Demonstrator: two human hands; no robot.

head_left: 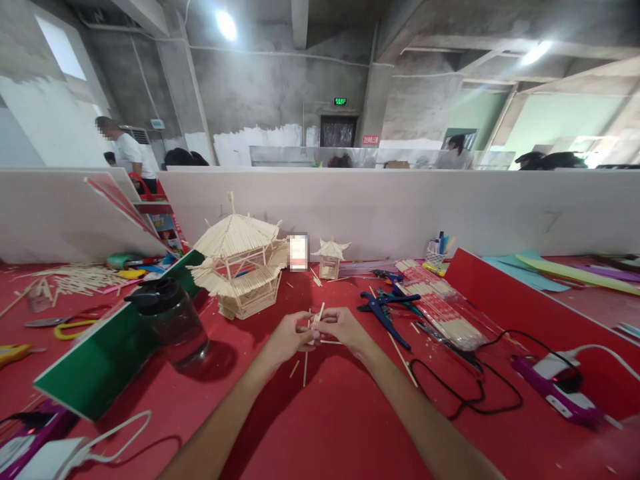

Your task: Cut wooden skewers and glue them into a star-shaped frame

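In the middle of the red table [325,427], my left hand [294,335] and my right hand [340,327] meet with fingertips pinched around small wooden sticks [321,311]. One stick tip pokes up between them, and others stick out below and to the right. How the sticks join is hidden by my fingers. Just below my left hand lies a short loose stick [295,369]. Behind my hands stand a large stick-built pavilion model [235,235] with a tiered roof, at left, and a tiny pavilion model [330,252] with upturned eaves.
At left are a dark water bottle [173,323], a green divider [107,353] and yellow-handled scissors [75,328]. Blue-handled pliers [385,310], packs of sticks [445,310], a black cable [463,407] and a power strip [560,393] lie at right. A pale partition [350,207] runs behind.
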